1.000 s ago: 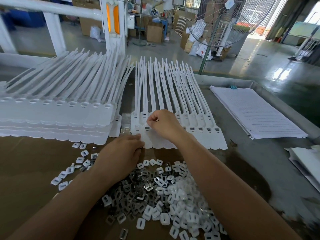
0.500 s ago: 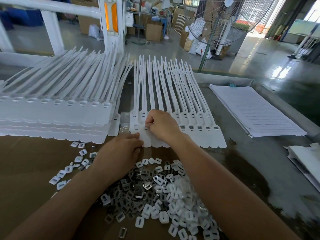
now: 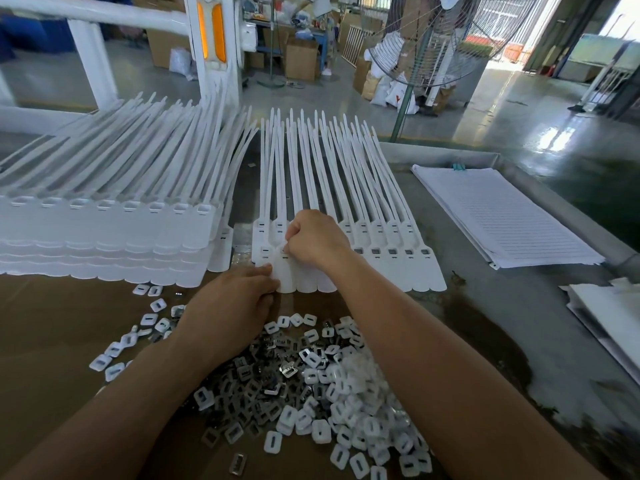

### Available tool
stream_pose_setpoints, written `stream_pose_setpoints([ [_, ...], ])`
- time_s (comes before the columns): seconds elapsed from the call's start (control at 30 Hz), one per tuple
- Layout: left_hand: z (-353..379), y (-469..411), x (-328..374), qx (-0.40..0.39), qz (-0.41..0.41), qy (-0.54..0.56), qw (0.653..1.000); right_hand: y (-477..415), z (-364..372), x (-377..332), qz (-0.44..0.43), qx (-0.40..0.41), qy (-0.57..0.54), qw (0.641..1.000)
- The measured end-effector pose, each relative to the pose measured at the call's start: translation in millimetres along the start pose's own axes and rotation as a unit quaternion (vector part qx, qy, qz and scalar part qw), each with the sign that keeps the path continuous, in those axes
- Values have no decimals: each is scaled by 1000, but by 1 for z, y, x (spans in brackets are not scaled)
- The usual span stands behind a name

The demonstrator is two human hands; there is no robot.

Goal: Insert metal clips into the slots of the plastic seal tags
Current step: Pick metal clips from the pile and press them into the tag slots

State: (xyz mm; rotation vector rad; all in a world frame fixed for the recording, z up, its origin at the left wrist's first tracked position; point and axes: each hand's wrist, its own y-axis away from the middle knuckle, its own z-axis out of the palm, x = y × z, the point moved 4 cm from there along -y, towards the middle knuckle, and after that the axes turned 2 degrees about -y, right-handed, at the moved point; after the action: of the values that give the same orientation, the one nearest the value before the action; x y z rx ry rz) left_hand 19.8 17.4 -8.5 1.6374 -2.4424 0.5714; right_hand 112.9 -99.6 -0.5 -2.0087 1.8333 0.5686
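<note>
A fanned row of white plastic seal tags (image 3: pixel 391 258) lies flat in front of me, long tails pointing away. My right hand (image 3: pixel 317 239) is curled over the slot end of a tag near the left of that row, fingertips pinched at the slot; what they pinch is hidden. My left hand (image 3: pixel 230 303) rests below it, fingertips touching the rounded lower edge of the same tag (image 3: pixel 285 278). A loose heap of metal clips and white caps (image 3: pixel 311 386) lies on the brown cardboard near me.
A tall stack of white seal tags (image 3: pixel 104 237) fills the left. A pile of lined white sheets (image 3: pixel 502 216) lies at the right, more paper (image 3: pixel 609 313) at the far right edge. A raised grey table rim (image 3: pixel 440 157) runs behind; a standing fan (image 3: pixel 429 39) beyond.
My right hand has shifted slightly left along the row of tags, still pinching at a slot. My left hand stays at the tag's lower edge.
</note>
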Motion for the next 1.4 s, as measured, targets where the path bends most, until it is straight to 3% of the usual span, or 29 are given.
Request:
stream_pose_setpoints([
  [0.23,-1,0,-2,3,-5,1,1000,-10,0,-2,31,-22,3,999],
  [0.77,-1,-1,-4,8,12,7,1000,33,-35,-15,-23,-94,44,994],
  [1.13,2,-3,-4,8,-2,-3,1000,85,-28,7,-45,-218,-5,975],
  [1.4,4,-4,-6,5,1,-10,1000,90,-21,3,-72,-209,-5,975],
])
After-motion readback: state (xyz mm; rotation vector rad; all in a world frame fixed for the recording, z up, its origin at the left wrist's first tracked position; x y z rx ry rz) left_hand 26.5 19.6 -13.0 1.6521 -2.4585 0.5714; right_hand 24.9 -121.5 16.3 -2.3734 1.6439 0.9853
